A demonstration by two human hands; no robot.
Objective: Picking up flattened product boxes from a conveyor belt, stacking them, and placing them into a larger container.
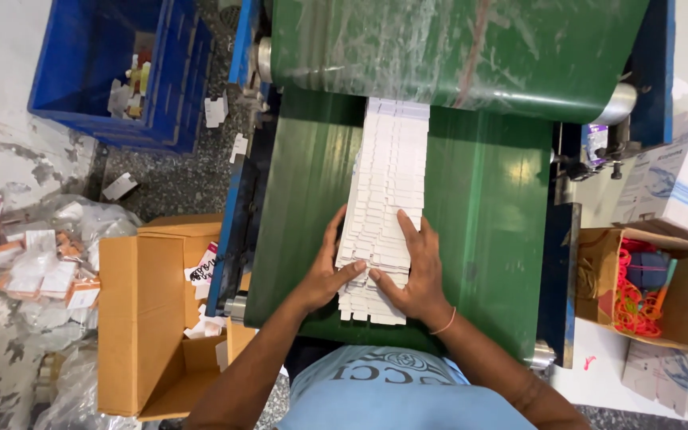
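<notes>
A long overlapping row of flat white folded cartons (388, 171) lies on the green conveyor belt (487, 199), running from under the upper belt toward me. My left hand (326, 271) presses against the left side of the row's near end, fingers spread over the cartons. My right hand (416, 271) lies on the right side of the same end, palm down, with a thin orange band at the wrist. Both hands squeeze the near cartons between them.
A brown cardboard box (141, 318) with white scraps stands at the left of the machine. A blue crate (105, 64) sits at upper left. At right, an open cardboard box (678, 318) holds orange rubber bands. Plastic bags of cartons (49, 263) lie on the floor.
</notes>
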